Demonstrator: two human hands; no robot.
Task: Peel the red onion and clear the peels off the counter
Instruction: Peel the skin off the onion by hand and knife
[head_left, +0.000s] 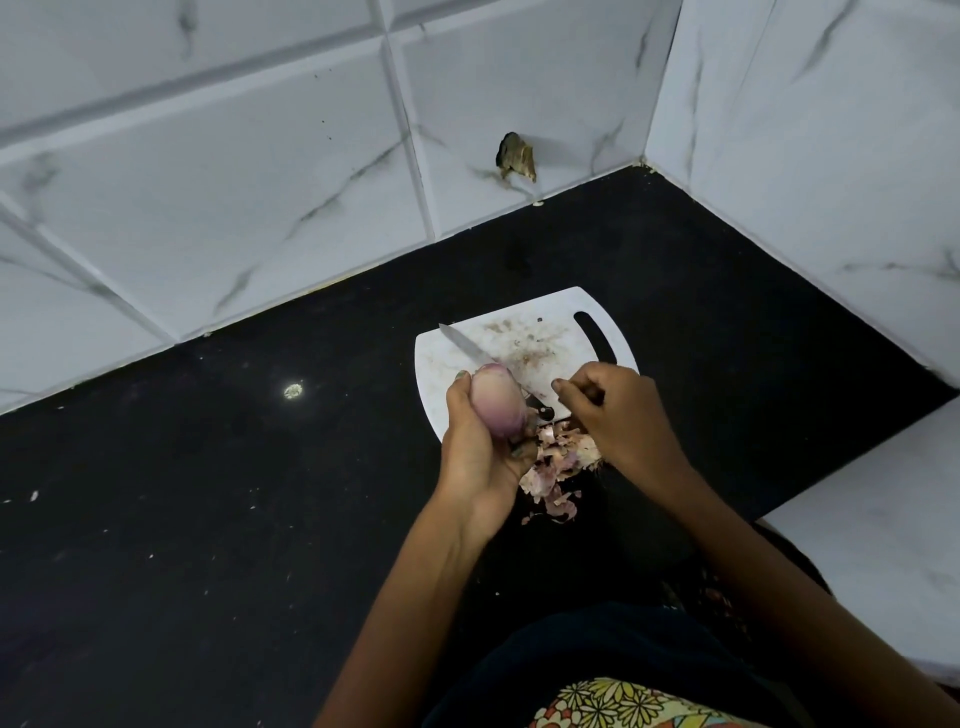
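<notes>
One view, head camera. My left hand (480, 441) grips the onion (496, 400) over the near edge of the board (524, 338), beside the knife (467, 348). My right hand (613, 410) is loosely curled above the peels (556, 467); whether it pinches a peel, I cannot tell. I judge the onion nearly bare: strip remnants downward onto the pile, then gather everything from the counter (208, 493).

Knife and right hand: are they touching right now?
Apart. In the head view the knife lies on the cutting board, white board showing between it and the right hand.
</notes>
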